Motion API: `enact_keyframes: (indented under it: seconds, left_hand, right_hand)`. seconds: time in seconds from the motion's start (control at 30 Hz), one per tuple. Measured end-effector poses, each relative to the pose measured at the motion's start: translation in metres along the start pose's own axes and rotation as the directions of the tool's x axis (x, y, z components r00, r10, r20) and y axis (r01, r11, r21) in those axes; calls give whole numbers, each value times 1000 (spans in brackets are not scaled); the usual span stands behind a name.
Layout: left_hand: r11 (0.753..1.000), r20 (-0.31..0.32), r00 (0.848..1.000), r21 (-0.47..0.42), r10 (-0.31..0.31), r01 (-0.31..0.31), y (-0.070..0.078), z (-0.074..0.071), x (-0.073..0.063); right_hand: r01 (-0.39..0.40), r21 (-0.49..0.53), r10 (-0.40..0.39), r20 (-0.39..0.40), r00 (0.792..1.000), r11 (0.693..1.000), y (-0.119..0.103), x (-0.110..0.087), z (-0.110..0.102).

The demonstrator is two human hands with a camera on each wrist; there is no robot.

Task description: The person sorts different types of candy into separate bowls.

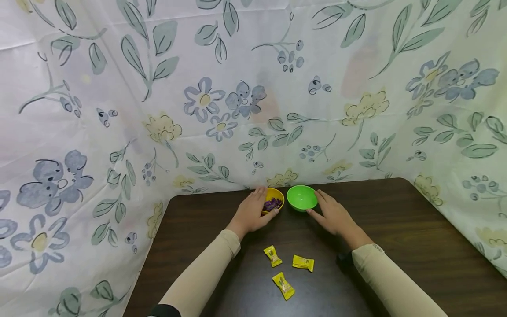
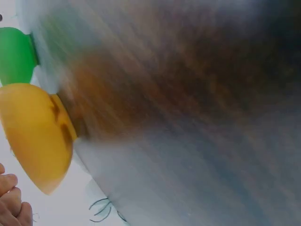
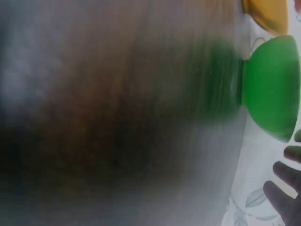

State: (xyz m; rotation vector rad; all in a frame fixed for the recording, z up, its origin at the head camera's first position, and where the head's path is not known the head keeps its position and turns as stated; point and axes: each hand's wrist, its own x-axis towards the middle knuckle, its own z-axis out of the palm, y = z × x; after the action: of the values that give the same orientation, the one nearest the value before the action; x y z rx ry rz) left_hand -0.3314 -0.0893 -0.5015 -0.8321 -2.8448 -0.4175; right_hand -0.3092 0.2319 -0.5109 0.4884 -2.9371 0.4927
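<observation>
At the table's far edge, a yellow bowl holds several small purple pieces, too small to name. My left hand is beside its left and near side, fingers extended and thumb close to the rim. To the right is a green bowl with nothing visible inside. My right hand flanks that bowl's right side, its fingers straight. In the right wrist view, spread fingers appear below the green bowl. The left wrist view shows the yellow bowl with fingertips below it.
Three yellow-wrapped candies, one left, one right and one nearer, lie between my forearms on the dark wooden table. A floral cloth hangs right behind the table's far edge and along its sides.
</observation>
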Motion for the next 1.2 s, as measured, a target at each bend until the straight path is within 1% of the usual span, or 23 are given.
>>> enact_keyframes:
  seconds: [0.1,0.23,0.5,0.57,0.67,0.8,0.87,0.93,1.07,1.13,1.2]
  left_hand:
    - [1000,-16,1000,-17,17,-17,4,-7,-8]
    - [998,-15,999,-53,39,-40,12,-16,-22]
    - [990,-8,992,-61,123,-124,27,-32,-50]
    - [988,-2,991,-71,136,-136,32,-37,-56]
    - [987,4,990,-75,140,-139,37,-44,-64]
    - [987,13,987,-21,160,-159,43,-49,-71]
    - [985,38,985,14,171,-172,46,-50,-75]
    - [983,80,982,42,173,-177,48,-51,-79]
    - [987,152,977,33,148,-155,52,-52,-89]
    - [991,172,976,16,132,-136,52,-51,-94]
    - [992,175,977,9,122,-126,52,-49,-98]
  right_hand:
    - [-18,-7,19,25,1000,1000,0,5,1]
    - [-20,-3,20,36,999,1000,-1,11,5]
    - [-9,-8,10,49,999,1000,2,24,18]
    - [-1,-10,1,57,998,1000,4,28,17]
    - [20,0,-20,74,997,1000,8,35,12]
    - [57,-8,-56,96,994,998,19,40,1]
    - [73,-34,-69,103,992,997,26,41,-3]
    - [82,-55,-75,116,990,995,32,42,-6]
    - [114,-61,-105,133,985,992,37,44,-8]
    - [128,-51,-121,135,984,990,35,46,-7]
    - [141,-50,-134,128,983,989,33,48,-5]
